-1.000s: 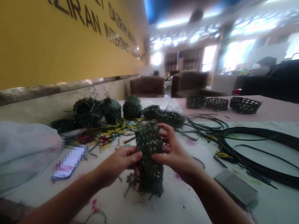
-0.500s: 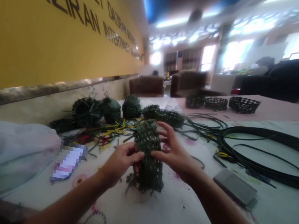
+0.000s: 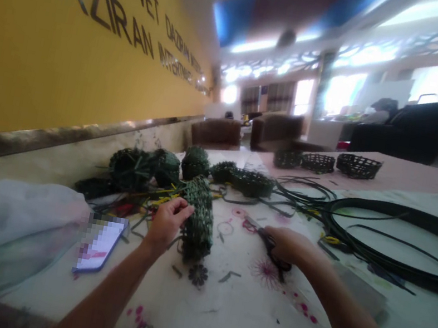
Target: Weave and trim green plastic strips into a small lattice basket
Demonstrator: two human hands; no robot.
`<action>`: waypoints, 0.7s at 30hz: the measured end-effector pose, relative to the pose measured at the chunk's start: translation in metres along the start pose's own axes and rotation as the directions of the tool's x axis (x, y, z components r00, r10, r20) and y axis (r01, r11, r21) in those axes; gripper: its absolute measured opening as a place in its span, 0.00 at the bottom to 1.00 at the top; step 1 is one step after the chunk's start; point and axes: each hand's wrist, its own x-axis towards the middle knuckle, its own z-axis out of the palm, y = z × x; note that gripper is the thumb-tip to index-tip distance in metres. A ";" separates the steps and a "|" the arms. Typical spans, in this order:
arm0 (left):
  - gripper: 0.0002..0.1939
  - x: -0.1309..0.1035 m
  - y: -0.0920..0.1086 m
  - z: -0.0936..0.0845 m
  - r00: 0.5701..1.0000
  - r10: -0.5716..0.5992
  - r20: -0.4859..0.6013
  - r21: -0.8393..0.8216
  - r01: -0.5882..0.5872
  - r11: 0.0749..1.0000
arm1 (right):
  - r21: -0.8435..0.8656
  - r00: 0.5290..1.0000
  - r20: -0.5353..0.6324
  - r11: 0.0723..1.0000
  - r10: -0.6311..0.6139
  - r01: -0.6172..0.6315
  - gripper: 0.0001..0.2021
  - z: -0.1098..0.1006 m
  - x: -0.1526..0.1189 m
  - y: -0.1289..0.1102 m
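The left hand (image 3: 168,222) has its grip clamped on the basket (image 3: 198,222), tilted over the surface (image 3: 234,319); the right hand (image 3: 287,248) is closed round the scissors (image 3: 268,243). Best pinch without squashing, scissors pointed away

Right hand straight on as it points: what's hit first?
Past the scissors at the right hand, likely the upper end of the dark green woven basket in the left hand; depth unclear.

Left of the left hand (image 3: 169,222) lie a phone (image 3: 106,247) and, farther out, a bag (image 3: 28,212); a grey block (image 3: 369,296) is right of the right hand (image 3: 284,245). Chairs (image 3: 216,133) stand well beyond both.
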 end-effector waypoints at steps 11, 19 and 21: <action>0.18 0.013 -0.020 0.005 0.992 0.022 0.127 -0.085 -0.011 0.996 | -0.117 0.997 -0.034 0.990 0.072 -0.075 0.17 0.006 0.005 0.004; 0.17 0.003 -0.032 -0.012 0.997 0.011 0.082 -0.156 0.002 0.988 | -0.109 0.992 -0.047 0.986 0.120 -0.125 0.17 0.011 0.014 0.011; 0.18 0.002 -0.033 -0.016 0.997 0.014 0.074 -0.171 -0.001 0.985 | -0.108 0.992 -0.041 0.986 0.120 -0.123 0.19 0.012 0.013 0.012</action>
